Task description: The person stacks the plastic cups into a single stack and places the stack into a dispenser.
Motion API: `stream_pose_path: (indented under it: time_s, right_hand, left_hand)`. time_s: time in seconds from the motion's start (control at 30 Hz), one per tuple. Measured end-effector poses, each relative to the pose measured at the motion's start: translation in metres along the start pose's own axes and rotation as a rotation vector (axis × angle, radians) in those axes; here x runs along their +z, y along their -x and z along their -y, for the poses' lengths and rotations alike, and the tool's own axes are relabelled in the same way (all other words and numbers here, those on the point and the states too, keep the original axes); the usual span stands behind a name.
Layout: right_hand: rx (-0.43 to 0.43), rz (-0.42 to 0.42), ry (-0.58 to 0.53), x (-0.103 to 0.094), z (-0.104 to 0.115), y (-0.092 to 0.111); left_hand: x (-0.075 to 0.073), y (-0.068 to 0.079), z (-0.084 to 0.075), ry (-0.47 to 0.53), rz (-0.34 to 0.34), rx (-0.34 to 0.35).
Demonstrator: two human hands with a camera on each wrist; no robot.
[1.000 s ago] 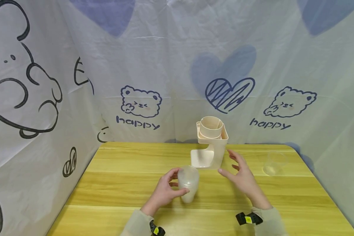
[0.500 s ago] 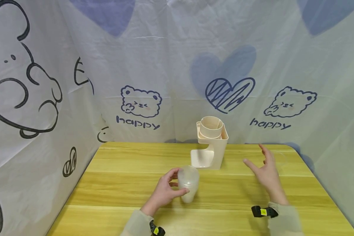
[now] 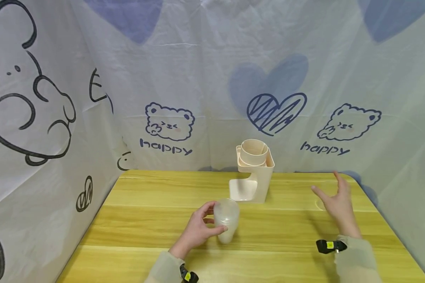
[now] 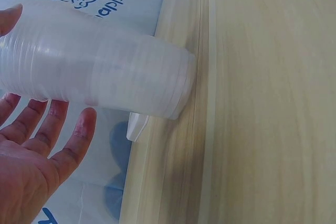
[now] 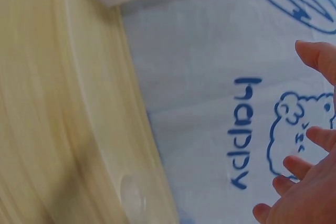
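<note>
A stack of clear plastic cups [image 3: 228,214] stands on the table, slightly left of its middle. My left hand [image 3: 198,228] grips the stack from the left, thumb in front and fingers behind; in the left wrist view the nested rims of the cups [image 4: 94,61] lie between thumb and fingers. Out to the right, my right hand [image 3: 337,205] is raised over the table with thumb and fingers spread, holding nothing. It overlaps a single clear plastic cup [image 3: 320,204], so that mostly the cup's bottom edge shows. The right wrist view has that cup [image 5: 134,198] at its lower edge.
A cream cup dispenser [image 3: 262,182] with a round tube on top and a flat foot stands behind the stack, near the back of the wooden table [image 3: 156,220]. A printed cloth [image 3: 212,78] hangs behind and at both sides.
My right hand has moved right, from beside the dispenser to the single cup, its fingers still spread. My left hand and the stack have stayed in place.
</note>
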State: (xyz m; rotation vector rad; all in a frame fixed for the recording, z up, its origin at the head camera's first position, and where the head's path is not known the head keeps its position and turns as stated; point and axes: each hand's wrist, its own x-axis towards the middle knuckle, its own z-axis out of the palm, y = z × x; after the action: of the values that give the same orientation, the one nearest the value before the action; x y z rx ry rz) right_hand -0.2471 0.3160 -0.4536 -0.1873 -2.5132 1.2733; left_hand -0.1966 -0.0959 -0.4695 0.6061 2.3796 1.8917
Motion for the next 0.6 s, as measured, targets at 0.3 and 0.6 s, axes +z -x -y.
stream_pose_path:
  time_s: [0.3, 0.6]
  right_hand:
    - [0.02, 0.037, 0.073, -0.009, -0.02, -0.011]
    - [0.089, 0.126, 0.14, -0.013, -0.039, -0.022]
  left_hand:
    - [0.0, 0.0, 0.0, 0.002, 0.003, -0.004]
    - [-0.001, -0.001, 0.002, 0.01, 0.006, -0.009]
